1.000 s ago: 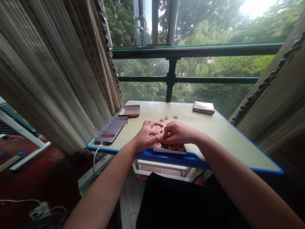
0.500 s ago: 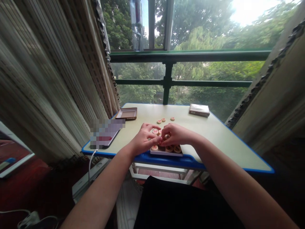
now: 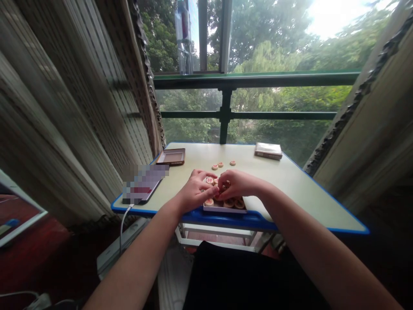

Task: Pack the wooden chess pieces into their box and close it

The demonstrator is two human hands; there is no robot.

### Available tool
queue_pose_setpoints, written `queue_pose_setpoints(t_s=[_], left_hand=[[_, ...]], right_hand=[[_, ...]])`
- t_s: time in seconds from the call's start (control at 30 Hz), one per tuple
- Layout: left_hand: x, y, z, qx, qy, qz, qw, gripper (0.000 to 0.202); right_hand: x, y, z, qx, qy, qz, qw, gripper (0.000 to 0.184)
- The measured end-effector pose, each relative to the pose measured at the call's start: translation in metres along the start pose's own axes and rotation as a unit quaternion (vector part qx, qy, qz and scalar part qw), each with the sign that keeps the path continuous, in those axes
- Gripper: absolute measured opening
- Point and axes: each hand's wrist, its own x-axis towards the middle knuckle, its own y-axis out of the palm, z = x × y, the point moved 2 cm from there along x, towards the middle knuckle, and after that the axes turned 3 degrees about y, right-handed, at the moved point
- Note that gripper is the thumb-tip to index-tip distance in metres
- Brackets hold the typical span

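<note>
Round wooden Chinese chess pieces with red and dark characters, such as one piece (image 3: 209, 180), lie in a shallow box (image 3: 222, 209) at the table's near edge. My left hand (image 3: 200, 189) is at the box's left side, fingers stretched apart and thumb reaching over the pieces. Over the middle of the box my right hand (image 3: 237, 183) is bent down with thumb and fingers pinched on a chess piece, mostly hidden by the fingers. Beyond the hands, several loose chess pieces (image 3: 215, 166) lie on the tabletop.
The pale table (image 3: 300, 198) has a blue rim. On its left are an open box lid (image 3: 171, 156) and a tablet-like device (image 3: 146, 187) with a white cable (image 3: 121, 226). A flat package (image 3: 268, 150) lies at the back right. Curtains and a railed window surround the table.
The view has shifted slightly. My right fingers have dipped a little toward the box and my left thumb; my left hand stays almost in place.
</note>
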Motion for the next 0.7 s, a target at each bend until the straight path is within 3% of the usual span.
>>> queue_pose_setpoints(t_s=[0.23, 0.43, 0.7], left_hand=[[0.0007, 0.0037, 0.007, 0.008, 0.006, 0.001, 1.0, 0.037], [0.0013, 0.0013, 0.0065, 0.003, -0.006, -0.035, 0.999, 0.039], [0.0016, 0.0006, 0.0021, 0.013, 0.002, -0.017, 1.0, 0.038]], right_hand=[[-0.0031, -0.0008, 0.0039, 0.0, -0.012, 0.002, 1.0, 0.022], [-0.0039, -0.0033, 0.0037, -0.003, -0.015, -0.005, 1.0, 0.017], [-0.0025, -0.0017, 0.003, -0.008, 0.004, 0.006, 1.0, 0.017]])
